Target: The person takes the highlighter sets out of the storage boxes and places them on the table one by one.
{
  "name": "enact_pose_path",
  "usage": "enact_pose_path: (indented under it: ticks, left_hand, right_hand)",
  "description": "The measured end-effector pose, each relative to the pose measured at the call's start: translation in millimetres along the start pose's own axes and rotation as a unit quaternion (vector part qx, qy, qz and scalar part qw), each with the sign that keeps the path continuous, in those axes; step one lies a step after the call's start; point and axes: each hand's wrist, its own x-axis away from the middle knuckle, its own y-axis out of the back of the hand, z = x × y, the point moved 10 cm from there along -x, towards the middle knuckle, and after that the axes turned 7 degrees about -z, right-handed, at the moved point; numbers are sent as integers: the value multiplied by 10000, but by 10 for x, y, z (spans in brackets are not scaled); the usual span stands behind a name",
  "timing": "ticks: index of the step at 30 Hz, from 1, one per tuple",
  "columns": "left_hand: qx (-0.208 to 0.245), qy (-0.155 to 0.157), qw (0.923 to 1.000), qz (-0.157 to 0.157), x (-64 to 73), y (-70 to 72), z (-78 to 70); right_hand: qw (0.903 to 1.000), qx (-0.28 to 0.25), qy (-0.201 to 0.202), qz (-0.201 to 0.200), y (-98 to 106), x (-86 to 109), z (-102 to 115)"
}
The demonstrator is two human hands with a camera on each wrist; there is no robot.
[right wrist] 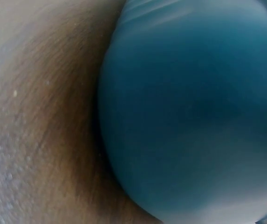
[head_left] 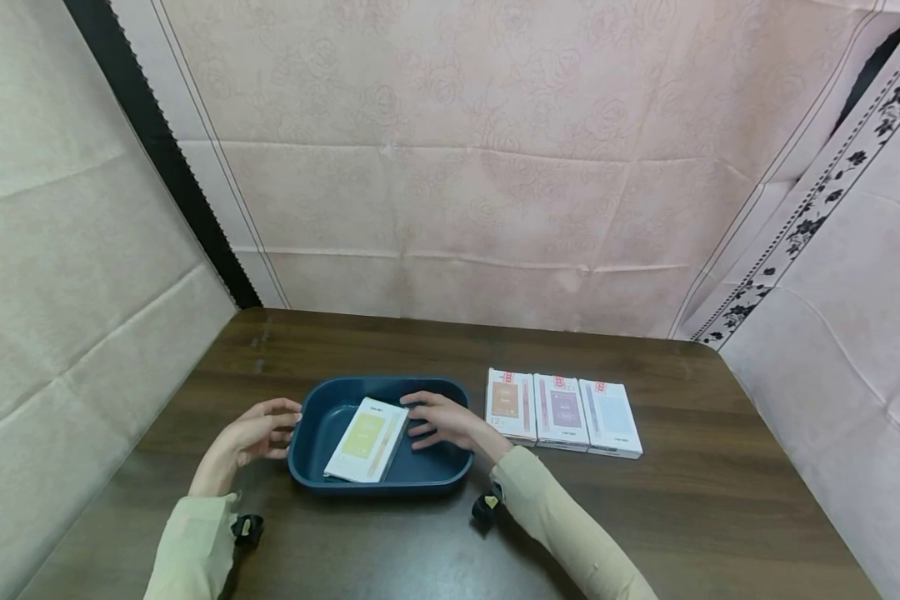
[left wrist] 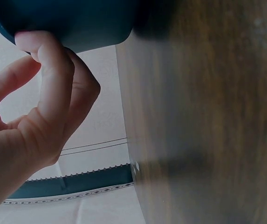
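Note:
A dark blue plastic tray (head_left: 386,485) with raised sides stands on the wooden table. Inside it a white box with a yellow-green panel (head_left: 363,437) lies slanted. At the tray's left side, my left hand (head_left: 258,433) touches the outer wall near the rim with bent, relaxed fingers; the left wrist view shows a fingertip (left wrist: 28,41) against the tray wall (left wrist: 82,23). My right hand (head_left: 446,421) reaches over the right side of the tray, fingers spread beside the box. Whether they touch the box, I cannot tell. Only tray wall (right wrist: 189,107) and table appear in the right wrist view.
Right of the tray three white boxes lie in a row: one with a brown panel (head_left: 506,400), one with a purple panel (head_left: 566,410), one with a pale blue panel (head_left: 609,417). Cloth sheets (head_left: 450,200) hang behind the table (head_left: 705,483) and at both sides.

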Motion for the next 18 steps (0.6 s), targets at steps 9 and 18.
enact_pose_path:
  ticks: [9,18]
  left_hand:
    - [22,-12,10000,18,-4,1,1]
    - [-31,-21,10000,-22,-6,4,6]
  right_hand:
    - [9998,-204,36,59,1,-6,25]
    - [9996,-261,40,-58,11,-23,41]
